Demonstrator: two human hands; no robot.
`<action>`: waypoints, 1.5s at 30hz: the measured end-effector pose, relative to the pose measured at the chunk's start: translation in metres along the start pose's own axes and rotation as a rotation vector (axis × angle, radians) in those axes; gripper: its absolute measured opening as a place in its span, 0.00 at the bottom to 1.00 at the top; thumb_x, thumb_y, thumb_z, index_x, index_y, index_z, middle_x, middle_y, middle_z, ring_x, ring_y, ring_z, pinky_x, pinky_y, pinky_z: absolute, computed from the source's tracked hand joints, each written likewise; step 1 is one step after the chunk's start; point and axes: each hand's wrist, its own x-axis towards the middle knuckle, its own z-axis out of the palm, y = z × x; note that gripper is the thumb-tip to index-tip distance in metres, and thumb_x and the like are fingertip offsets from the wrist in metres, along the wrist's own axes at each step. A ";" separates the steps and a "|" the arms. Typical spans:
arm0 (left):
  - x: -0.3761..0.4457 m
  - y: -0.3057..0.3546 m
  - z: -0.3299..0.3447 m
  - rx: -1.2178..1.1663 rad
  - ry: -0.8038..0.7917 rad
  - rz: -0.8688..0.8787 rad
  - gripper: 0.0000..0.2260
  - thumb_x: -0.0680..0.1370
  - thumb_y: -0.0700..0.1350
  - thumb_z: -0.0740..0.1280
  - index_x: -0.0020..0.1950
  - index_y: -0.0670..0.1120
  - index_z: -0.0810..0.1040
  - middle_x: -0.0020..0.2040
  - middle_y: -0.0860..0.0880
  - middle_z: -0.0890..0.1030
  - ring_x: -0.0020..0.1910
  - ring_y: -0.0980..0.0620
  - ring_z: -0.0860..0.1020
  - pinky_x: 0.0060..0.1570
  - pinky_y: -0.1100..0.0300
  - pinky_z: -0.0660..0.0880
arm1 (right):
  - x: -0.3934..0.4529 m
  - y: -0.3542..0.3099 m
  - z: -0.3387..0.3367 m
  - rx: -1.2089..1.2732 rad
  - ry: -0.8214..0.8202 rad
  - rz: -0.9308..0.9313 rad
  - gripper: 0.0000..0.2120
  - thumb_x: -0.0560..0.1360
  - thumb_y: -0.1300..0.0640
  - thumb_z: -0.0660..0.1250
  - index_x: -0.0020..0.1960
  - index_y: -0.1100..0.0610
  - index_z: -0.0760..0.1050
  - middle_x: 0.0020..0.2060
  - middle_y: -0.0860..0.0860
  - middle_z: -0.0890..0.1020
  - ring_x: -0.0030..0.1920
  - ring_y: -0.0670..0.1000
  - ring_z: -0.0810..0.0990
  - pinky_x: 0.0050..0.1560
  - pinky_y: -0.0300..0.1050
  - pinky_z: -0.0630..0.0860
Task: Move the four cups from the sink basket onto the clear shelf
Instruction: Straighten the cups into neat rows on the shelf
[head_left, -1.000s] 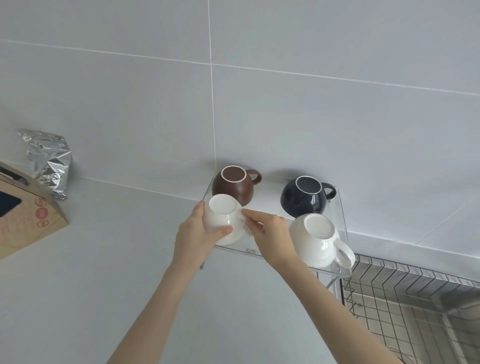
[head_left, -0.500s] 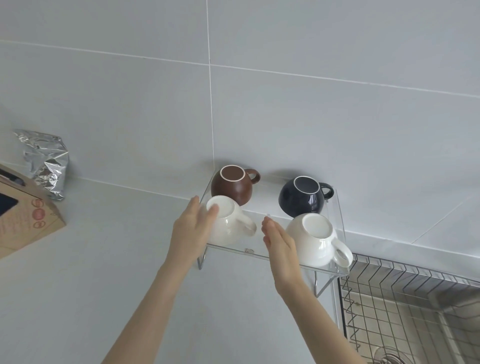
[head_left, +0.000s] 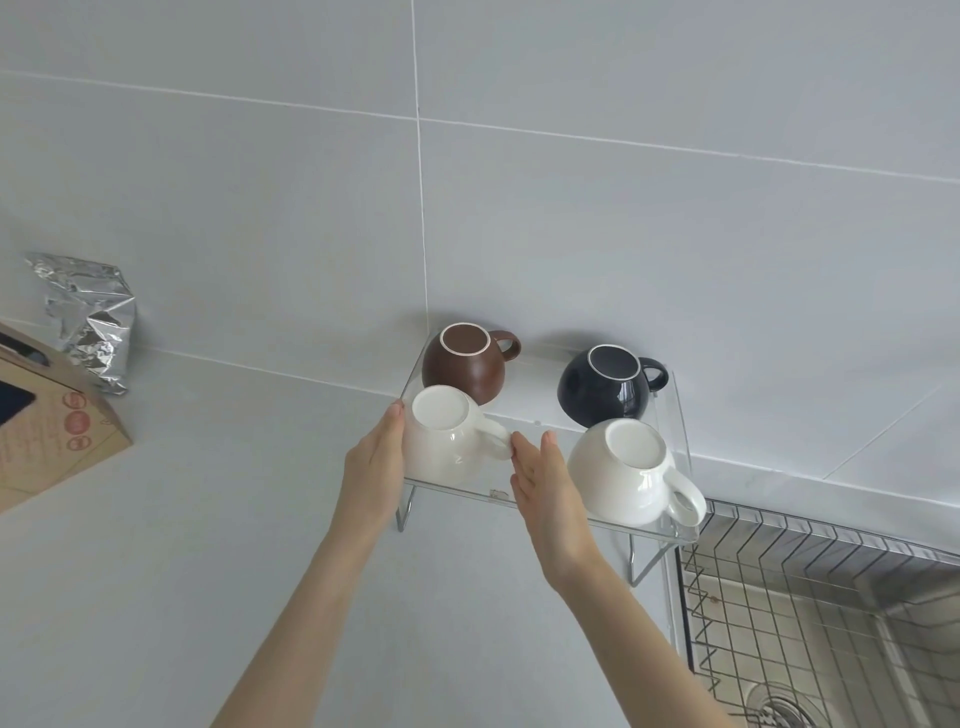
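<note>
No legible text. At nine o'clock, the cardboard box (head_left: 49, 436) bears red circular marks and faint print, too blurred to read.

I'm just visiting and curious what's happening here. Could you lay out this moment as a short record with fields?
Shelf: clear shelf against the tiled wall
Cups on shelf: four, all upside down
Back row: brown cup, dark cup
Front row: left white cup, right white cup
Left hand: open, flat against the left white cup
Right hand: open, fingertips at that cup's handle
Sink basket: no cups in the visible part
</note>
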 end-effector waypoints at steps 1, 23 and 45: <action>0.000 0.000 0.001 -0.005 0.000 -0.004 0.21 0.79 0.56 0.53 0.59 0.45 0.77 0.57 0.49 0.78 0.57 0.51 0.74 0.53 0.63 0.64 | 0.000 0.000 -0.001 -0.012 -0.010 0.008 0.27 0.79 0.45 0.48 0.71 0.59 0.61 0.74 0.58 0.62 0.74 0.55 0.60 0.75 0.51 0.55; 0.065 0.044 0.029 0.280 -0.237 -0.009 0.29 0.76 0.63 0.47 0.71 0.49 0.65 0.74 0.45 0.66 0.73 0.46 0.63 0.68 0.54 0.58 | 0.125 -0.058 0.017 -0.446 -0.048 -0.097 0.36 0.71 0.37 0.42 0.71 0.56 0.61 0.74 0.53 0.62 0.71 0.47 0.60 0.76 0.51 0.50; 0.084 0.046 0.040 0.205 -0.142 0.025 0.27 0.78 0.59 0.47 0.70 0.45 0.66 0.71 0.46 0.68 0.72 0.47 0.64 0.63 0.58 0.59 | 0.074 -0.066 -0.003 -0.460 -0.058 -0.099 0.23 0.76 0.58 0.55 0.71 0.54 0.59 0.62 0.42 0.68 0.67 0.47 0.65 0.61 0.39 0.59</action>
